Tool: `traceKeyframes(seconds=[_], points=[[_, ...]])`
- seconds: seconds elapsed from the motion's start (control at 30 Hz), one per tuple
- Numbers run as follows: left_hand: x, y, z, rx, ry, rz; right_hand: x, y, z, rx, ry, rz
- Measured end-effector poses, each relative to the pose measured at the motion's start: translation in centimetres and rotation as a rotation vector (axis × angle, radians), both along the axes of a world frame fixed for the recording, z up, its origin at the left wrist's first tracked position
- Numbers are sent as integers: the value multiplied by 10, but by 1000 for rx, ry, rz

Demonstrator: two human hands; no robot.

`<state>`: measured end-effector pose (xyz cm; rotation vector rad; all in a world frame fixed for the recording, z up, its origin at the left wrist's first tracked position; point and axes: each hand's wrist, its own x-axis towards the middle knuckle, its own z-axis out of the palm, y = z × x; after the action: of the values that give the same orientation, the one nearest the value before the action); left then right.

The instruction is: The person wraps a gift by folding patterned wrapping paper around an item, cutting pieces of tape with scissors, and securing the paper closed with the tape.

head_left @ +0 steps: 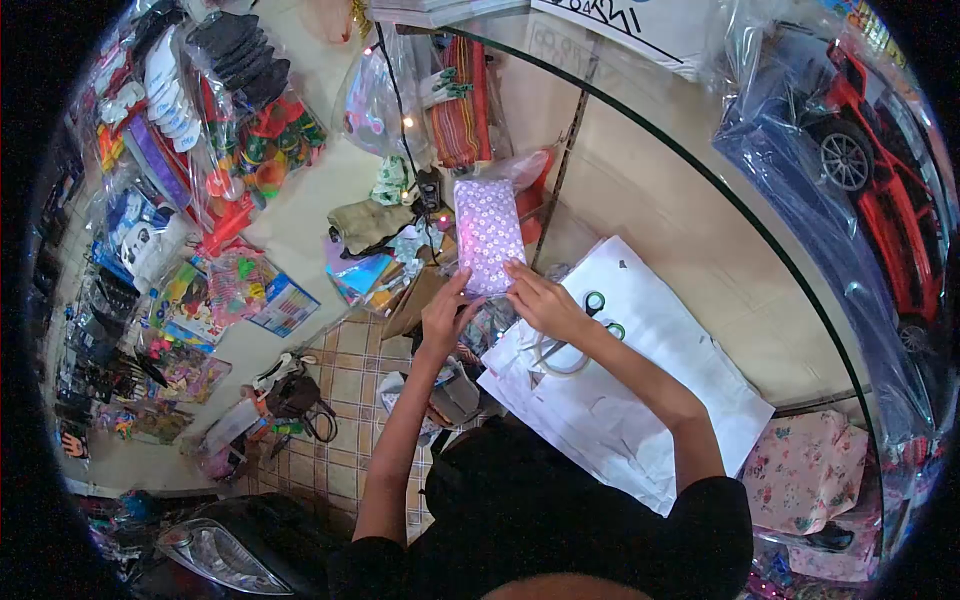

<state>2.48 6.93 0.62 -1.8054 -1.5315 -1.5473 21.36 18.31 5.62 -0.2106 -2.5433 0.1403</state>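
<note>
A box-shaped package in purple floral wrapping paper (488, 235) is held in front of me by its near end. My left hand (447, 315) has its fingers closed on the lower left corner. On the lower right corner, my right hand (545, 300) grips with thumb and fingers. Beneath my right forearm, large white paper sheets (650, 370) are spread out. Scissors with green-and-black handles (595, 302) lie on these sheets, partly hidden by the forearm. Beside them is a roll of clear tape (562, 360), also partly covered.
A curved glass edge (745, 205) runs along the right. Beyond it stands a boxed red toy car (880, 190). Pink floral fabric or paper (808, 470) lies lower right. Bagged toys (270, 150) fill the left, and a motorbike headlight (222, 555) shows lower left.
</note>
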Motion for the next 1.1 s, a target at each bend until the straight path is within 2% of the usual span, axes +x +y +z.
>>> traceKeyframes(seconds=[0.37,0.43,0.57,0.83,1.03,1.1], points=[[2,5,-3,20,36,41,-3,-4,0,-125,94,6],[0,6,-6,19,47,42,-3,-4,2,-217,97,15],[-3,8,-27,-20,-85,9,-3,-6,23,-543,6,-70],[11,0,-5,-80,-303,31,-2,1,19,-498,125,26],[13,4,-4,-18,-736,-158,-2,6,17,-471,101,32],[12,4,-8,-39,-804,-169,-2,6,18,-487,75,32]])
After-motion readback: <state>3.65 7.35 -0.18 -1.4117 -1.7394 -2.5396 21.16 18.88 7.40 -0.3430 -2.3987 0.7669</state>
